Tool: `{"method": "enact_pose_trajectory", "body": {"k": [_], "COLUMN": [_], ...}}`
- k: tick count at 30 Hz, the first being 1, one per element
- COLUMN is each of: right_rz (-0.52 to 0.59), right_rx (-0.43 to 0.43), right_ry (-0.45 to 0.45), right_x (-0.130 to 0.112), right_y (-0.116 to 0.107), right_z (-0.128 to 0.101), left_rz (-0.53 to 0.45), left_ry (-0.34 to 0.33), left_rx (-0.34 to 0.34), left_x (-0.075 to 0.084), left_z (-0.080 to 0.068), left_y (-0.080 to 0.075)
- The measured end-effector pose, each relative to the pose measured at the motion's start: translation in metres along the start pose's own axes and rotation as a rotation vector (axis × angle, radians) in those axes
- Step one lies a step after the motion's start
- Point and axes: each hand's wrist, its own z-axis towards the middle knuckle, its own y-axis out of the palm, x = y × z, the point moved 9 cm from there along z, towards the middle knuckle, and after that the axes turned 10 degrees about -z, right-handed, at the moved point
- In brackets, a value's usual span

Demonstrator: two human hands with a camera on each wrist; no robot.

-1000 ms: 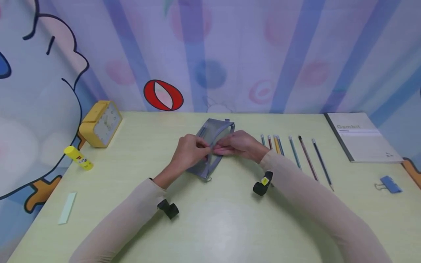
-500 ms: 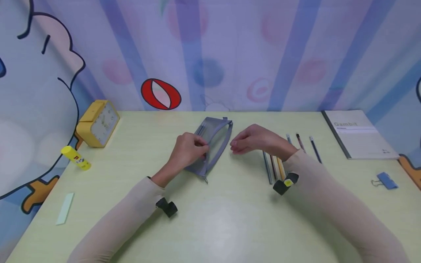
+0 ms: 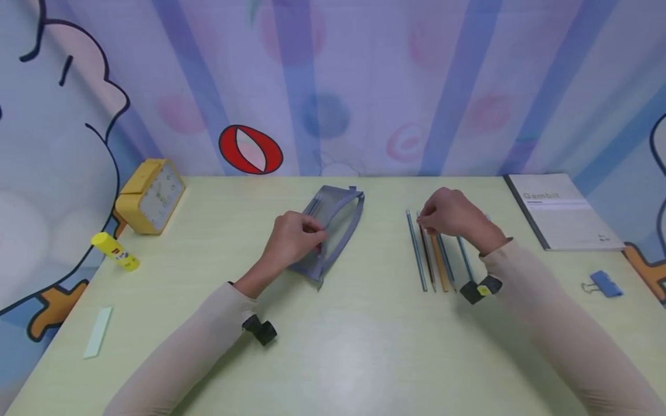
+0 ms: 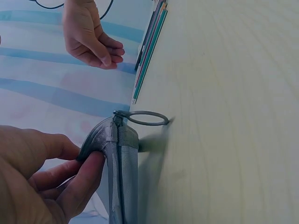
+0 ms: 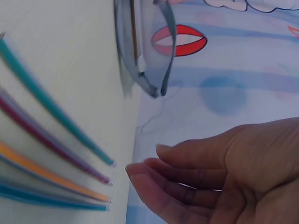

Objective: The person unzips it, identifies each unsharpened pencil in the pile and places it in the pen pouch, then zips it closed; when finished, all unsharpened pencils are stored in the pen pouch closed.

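Observation:
My left hand [image 3: 291, 237] pinches the edge of a grey zippered pencil pouch [image 3: 333, 201] between thumb and fingers. The pouch's mouth gapes toward the right, and a pencil [image 5: 136, 32] shows inside it in the right wrist view. A ring-shaped zipper pull [image 4: 148, 118] sticks out at its near end. On the right, my right hand [image 3: 451, 212] hovers over the eraser ends of a row of pencils, its fingers bent loosely with nothing between them. A teal pencil [image 3: 416, 248], a dark red pencil [image 3: 427, 254] and a yellow pencil [image 3: 440, 268] lie side by side.
A yellow clock [image 3: 148, 196], a glue stick [image 3: 115, 251] and a pale green strip [image 3: 97, 333] are at the left of the table [image 3: 343, 346]. A notebook [image 3: 564, 214] and a blue binder clip [image 3: 606, 284] lie at the right. A printed curtain [image 3: 354, 86] hangs behind.
My right hand has left the pouch's mouth and moved right to above the pencils, its fingers loosening. My left hand keeps its pinch on the pouch.

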Motion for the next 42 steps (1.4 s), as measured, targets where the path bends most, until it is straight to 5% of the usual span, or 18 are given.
{"method": "enact_pose_trajectory", "body": {"k": [14, 42], "right_rz": [-0.033, -0.162], "right_rx": [0.030, 0.041], "right_ry": [0.092, 0.230], "right_x": [0.032, 0.035], "right_y": [0.013, 0.029], "right_z": [0.011, 0.021], "left_rz": [0.002, -0.005], "left_ry": [-0.016, -0.003], "left_rx": [0.006, 0.004], "left_x": [-0.001, -0.002], "left_z": [-0.001, -0.003], "left_y": [-0.002, -0.002]}}
